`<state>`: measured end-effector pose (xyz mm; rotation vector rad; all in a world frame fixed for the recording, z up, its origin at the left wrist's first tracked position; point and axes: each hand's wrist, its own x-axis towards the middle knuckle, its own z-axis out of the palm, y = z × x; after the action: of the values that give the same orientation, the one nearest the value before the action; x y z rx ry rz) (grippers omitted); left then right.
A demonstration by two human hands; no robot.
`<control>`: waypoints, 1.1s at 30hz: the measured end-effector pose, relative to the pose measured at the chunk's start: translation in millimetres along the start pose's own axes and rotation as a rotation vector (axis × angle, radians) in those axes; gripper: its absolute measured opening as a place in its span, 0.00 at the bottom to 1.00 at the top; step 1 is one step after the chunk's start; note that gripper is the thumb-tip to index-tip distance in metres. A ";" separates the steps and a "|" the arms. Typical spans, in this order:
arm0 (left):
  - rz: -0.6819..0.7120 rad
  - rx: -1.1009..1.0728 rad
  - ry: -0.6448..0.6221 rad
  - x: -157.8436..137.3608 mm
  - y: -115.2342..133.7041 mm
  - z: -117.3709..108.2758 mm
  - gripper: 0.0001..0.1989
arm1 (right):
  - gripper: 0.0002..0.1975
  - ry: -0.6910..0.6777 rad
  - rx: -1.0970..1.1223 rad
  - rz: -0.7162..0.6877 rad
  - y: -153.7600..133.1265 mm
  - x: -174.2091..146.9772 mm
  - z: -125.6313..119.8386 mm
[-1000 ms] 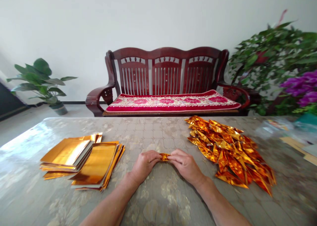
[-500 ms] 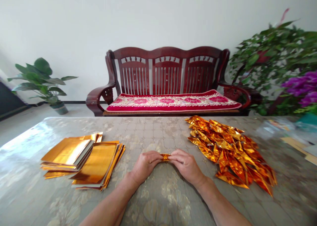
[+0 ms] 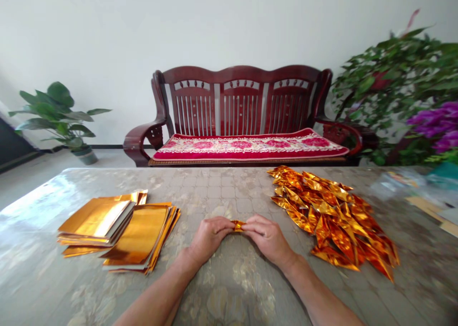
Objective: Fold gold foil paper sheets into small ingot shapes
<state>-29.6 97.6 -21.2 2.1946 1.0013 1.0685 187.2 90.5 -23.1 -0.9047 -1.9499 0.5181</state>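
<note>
Taking the small folded piece of gold foil (image 3: 238,226) as the centre of a clock face, a potted plant (image 3: 60,109) with broad green leaves stands on the floor at ten o'clock, beyond the far edge of the patterned table (image 3: 225,283). At nine o'clock on the tabletop lie two stacks of flat, shiny gold sheets: the left stack (image 3: 95,216) is somewhat fanned, and the right stack (image 3: 141,235) sits against it, its edges uneven. Next comes the left hand (image 3: 207,238), close in at nine o'clock, its thumb and fingers pinching the near end of the folded piece. That piece is held low over the table, between the two hands, with only its middle showing. Straight up at twelve o'clock stands a dark red wooden bench (image 3: 241,97) with a red-and-cream floral seat cover (image 3: 250,147). The right hand (image 3: 268,238), close in at three o'clock, pinches the other end of the piece. Farther out at three o'clock spreads a heap of pointed, folded gold shapes (image 3: 332,216). Toward two o'clock are a trailing leafy plant (image 3: 397,87), a clear plastic bag (image 3: 393,183) on the table and, farthest right, purple flowers (image 3: 436,126).
</note>
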 end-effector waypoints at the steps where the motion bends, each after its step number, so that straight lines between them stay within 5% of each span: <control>1: -0.015 -0.005 0.000 -0.1 -0.2 0.1 0.09 | 0.08 0.001 0.000 0.002 -0.2 -0.1 0.4; 33: -0.072 -0.008 -0.006 -1.0 -0.6 1.7 0.07 | 0.09 -0.039 -0.028 0.000 -0.8 -2.7 3.9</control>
<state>-28.8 97.0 -23.0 2.1378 1.0634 1.0313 184.5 87.9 -26.1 -0.9184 -1.9965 0.5131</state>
